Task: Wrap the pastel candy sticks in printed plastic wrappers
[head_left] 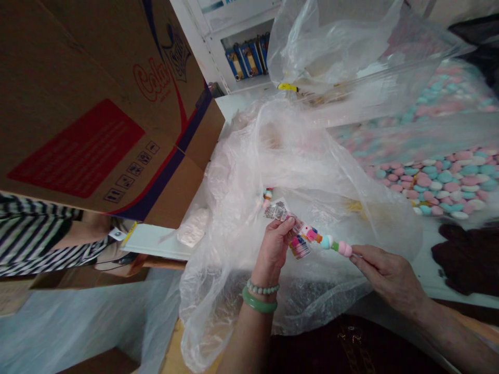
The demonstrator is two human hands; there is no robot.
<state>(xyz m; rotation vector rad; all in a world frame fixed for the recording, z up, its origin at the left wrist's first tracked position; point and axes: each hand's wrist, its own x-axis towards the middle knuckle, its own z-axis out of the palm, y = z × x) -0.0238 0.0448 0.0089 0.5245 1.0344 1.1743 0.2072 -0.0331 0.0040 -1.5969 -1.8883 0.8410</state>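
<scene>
Currently: beaded stick (327, 242) between your two hands

Your left hand (275, 241) has its fingers clamped on a printed clear wrapper (299, 246) at one end of the stick; your right hand (384, 272) pinches the pink end, fingers together. The stick sits above a crumpled plastic bag (234, 218) on the worktop (156, 240). A cardboard box (109, 104) stands to your left, pastel pieces (448, 184) to your right.
</scene>
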